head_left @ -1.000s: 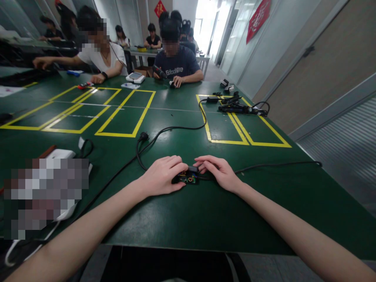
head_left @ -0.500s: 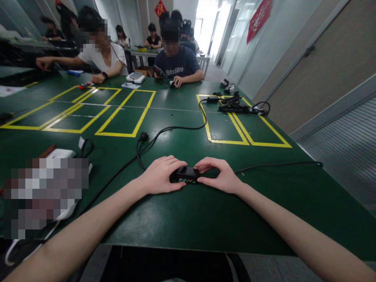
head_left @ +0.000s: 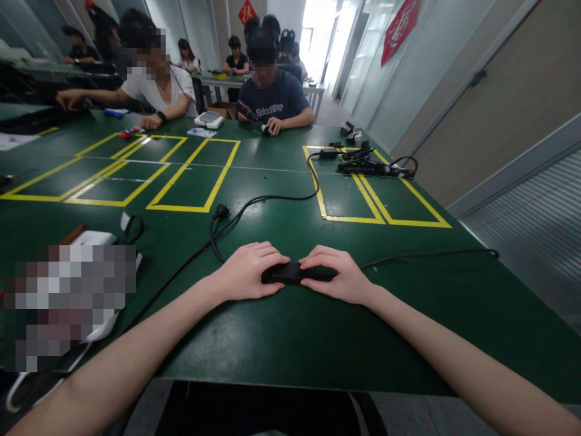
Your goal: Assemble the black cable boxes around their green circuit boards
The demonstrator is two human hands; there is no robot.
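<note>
A black power adapter (head_left: 291,273) lies low over the green table in front of me, its casing together along the side that faces me. My left hand (head_left: 249,271) is closed around its left end, thumb at the near side and fingers over the far side. The right end sits between the thumb and fingers of my right hand (head_left: 339,274). A black cable (head_left: 426,254) runs away to the right from behind my right hand. Another black cable with a plug (head_left: 222,211) lies beyond my left hand. The ends of the adapter are partly hidden by my hands.
The green table (head_left: 272,345) carries yellow tape rectangles (head_left: 195,209). A pile of black adapters and cables (head_left: 363,160) lies at the far right. Blurred-out white items (head_left: 97,239) lie at the left. Across the table, two people work, one holding a dark tool (head_left: 247,111).
The green circuit board that showed at the adapter's near side is now covered by the black casing. My right fingers have lowered and closed on it.
</note>
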